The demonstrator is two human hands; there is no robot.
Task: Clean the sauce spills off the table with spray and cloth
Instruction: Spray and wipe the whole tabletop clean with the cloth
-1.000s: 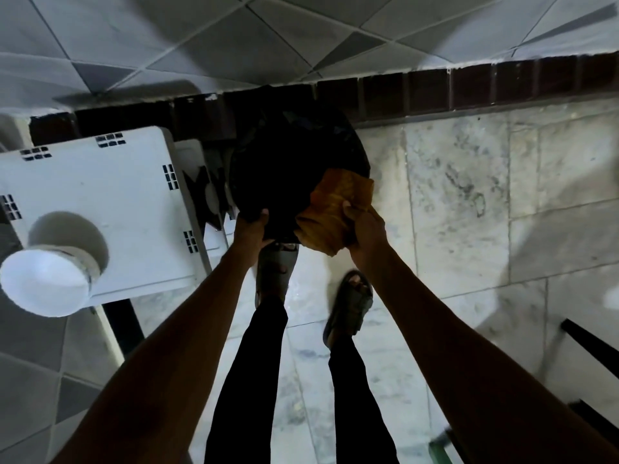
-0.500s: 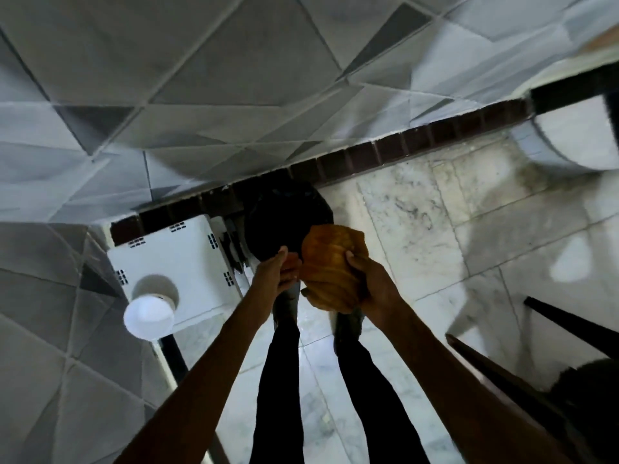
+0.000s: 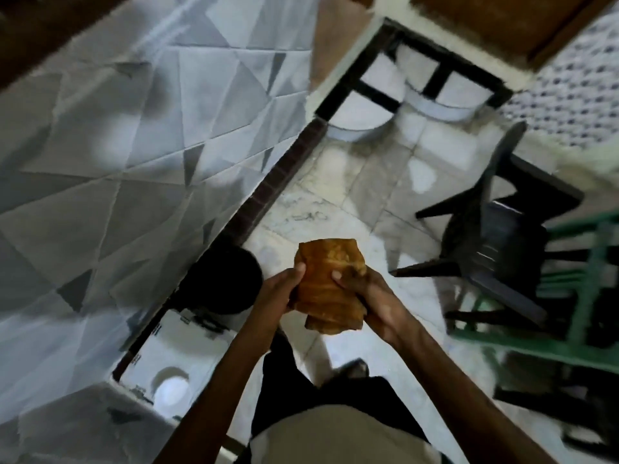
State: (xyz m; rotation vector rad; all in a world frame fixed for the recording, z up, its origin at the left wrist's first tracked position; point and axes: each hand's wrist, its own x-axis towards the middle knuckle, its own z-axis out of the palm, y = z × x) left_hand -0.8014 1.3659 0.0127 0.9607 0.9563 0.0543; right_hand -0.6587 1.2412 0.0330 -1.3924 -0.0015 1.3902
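An orange-brown cloth [image 3: 330, 283], bunched into a thick wad, is held in front of me above the floor. My left hand [image 3: 279, 289] grips its left side with the thumb on top. My right hand [image 3: 371, 296] grips its right side, thumb pressed into the fabric. No spray bottle and no table top with spills show in this view.
A black bin [image 3: 224, 283] stands against the tiled wall [image 3: 117, 169]. A white box [image 3: 181, 360] with a white round container [image 3: 171, 391] lies below it. A dark plastic chair [image 3: 495, 242] and a green frame [image 3: 576, 329] stand to the right. White buckets [image 3: 358, 125] sit under a black frame.
The view has swung right and away from the bin. My left hand has left the bin and now holds the cloth together with my right hand.
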